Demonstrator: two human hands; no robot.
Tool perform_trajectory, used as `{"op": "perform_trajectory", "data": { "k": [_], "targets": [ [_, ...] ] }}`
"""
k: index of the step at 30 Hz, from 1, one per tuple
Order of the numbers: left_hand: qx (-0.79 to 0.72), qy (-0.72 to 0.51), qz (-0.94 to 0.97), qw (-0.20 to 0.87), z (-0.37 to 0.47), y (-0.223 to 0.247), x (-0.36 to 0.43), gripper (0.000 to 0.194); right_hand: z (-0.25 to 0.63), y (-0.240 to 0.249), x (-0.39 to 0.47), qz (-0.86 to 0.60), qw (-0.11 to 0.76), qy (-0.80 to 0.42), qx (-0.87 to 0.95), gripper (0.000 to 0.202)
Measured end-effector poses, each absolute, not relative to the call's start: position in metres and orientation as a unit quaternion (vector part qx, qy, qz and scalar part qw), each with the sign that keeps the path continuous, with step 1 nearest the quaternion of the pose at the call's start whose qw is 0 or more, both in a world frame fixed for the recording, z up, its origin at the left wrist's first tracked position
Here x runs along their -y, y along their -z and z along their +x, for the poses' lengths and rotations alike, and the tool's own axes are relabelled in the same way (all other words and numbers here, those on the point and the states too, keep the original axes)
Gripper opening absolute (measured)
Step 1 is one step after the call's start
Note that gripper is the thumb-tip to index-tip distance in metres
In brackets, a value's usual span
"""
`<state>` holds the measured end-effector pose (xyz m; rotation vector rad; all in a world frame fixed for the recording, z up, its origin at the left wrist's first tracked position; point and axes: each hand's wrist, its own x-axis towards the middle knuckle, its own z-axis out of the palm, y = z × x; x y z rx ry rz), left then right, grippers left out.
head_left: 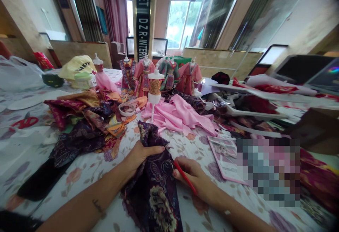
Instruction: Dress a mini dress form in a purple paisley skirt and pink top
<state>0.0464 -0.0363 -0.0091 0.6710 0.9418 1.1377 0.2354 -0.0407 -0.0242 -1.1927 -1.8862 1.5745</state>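
Observation:
In the head view a dark purple brocade cloth [159, 175] with pale flowers hangs in folds in front of me. My left hand [141, 156] pinches its upper part, the thumb lying across the fabric. At the cloth's right edge, my right hand [192, 175] is closed around a slim red tool [185, 178]. The tool's tip is hard to make out against the dark fabric, so I cannot tell its exact kind. Just beyond the cloth stands a small white mannequin [155, 97] wearing a gold-patterned bodice [155, 86]. Pink satin cloth [182, 113] lies crumpled beside it.
Fabric scraps [87, 119] are heaped at left around a roll of tape [126, 109]. Red-handled scissors [25, 122] lie farther left. Several dressed miniature mannequins [144, 75] line the back. A pink-edged card [225, 158] lies at right, near a cardboard box [314, 129].

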Motion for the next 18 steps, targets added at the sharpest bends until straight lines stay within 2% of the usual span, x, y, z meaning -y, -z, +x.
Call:
{"op": "perform_trajectory", "data": {
  "k": [2, 7, 18],
  "targets": [
    [-0.429, -0.51, 0.297, 0.684, 0.047, 0.0098, 0.0376, 0.032, 0.2359, 0.0235, 0.0423, -0.442, 0.181, -0.579, 0.661, 0.044],
    [-0.415, -0.478, 0.273, 0.725, 0.0466, 0.0133, 0.0411, 0.03, 0.2372, 0.0212, 0.0416, -0.405, 0.204, -0.535, 0.713, 0.043],
    [-0.409, -0.45, 0.26, 0.75, 0.0495, 0.0166, 0.0416, 0.026, 0.2394, 0.0294, 0.0374, -0.393, 0.189, -0.528, 0.729, 0.044]
  ]
}}
